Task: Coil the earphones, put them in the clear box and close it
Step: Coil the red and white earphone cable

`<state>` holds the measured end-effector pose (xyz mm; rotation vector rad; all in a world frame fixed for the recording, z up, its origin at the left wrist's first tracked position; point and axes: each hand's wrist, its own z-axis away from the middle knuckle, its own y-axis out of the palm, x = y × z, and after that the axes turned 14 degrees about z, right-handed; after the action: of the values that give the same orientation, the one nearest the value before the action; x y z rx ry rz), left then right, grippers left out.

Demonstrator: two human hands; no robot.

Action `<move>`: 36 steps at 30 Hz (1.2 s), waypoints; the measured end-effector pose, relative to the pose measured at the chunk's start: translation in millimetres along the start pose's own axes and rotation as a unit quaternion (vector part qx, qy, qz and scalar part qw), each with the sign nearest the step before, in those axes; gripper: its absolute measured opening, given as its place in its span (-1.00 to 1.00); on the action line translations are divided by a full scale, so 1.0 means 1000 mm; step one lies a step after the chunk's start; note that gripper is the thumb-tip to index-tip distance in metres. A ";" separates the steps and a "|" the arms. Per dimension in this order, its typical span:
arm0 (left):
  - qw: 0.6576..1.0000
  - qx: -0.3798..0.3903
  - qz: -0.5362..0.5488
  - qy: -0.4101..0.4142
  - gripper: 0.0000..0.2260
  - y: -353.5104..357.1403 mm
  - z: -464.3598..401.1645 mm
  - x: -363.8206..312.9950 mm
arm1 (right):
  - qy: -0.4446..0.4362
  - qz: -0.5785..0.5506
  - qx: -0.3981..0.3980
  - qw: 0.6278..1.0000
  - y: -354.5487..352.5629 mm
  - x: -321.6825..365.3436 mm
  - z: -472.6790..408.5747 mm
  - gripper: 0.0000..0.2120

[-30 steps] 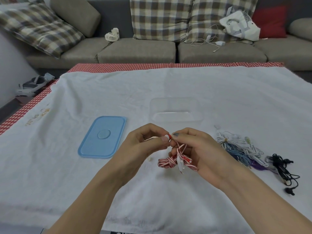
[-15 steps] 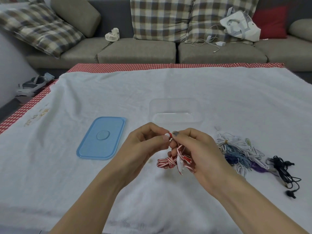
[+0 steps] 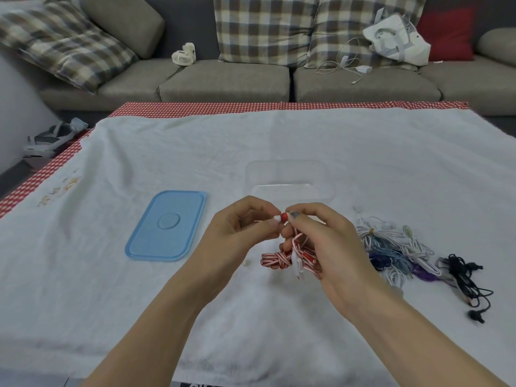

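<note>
Red-striped earphones (image 3: 290,256) hang half-coiled above the cloth, I judge, pinched by my left hand (image 3: 240,236) and right hand (image 3: 326,241); box (image 3: 289,181) stands empty, lid (image 3: 167,226) off.

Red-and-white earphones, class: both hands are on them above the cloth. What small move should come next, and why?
Probably tuck the loose end into the bundle. The left hand and right hand pinch one earbud tip, the red-and-white earphones already hang mostly coiled, and the clear box stands open just beyond, its blue lid lying off to the left.
</note>
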<state>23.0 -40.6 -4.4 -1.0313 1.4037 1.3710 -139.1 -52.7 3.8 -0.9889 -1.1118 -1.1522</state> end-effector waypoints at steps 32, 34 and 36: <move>0.996 -0.014 -0.071 0.052 -0.91 -0.003 0.007 -0.009 | -0.097 0.112 0.012 0.989 -0.004 0.003 0.004 -0.89; 0.995 -0.015 -0.074 0.058 -0.93 -0.002 0.007 -0.009 | -0.102 0.119 0.015 0.988 -0.003 0.003 0.003 -0.88; 0.995 -0.013 -0.079 0.059 -0.94 -0.001 0.008 -0.009 | -0.102 0.121 0.020 0.987 -0.004 0.003 0.003 -0.87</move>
<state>26.8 -33.0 4.0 -1.2306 1.3616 1.2333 -143.5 -51.3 7.5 -1.1936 -1.1354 -0.8441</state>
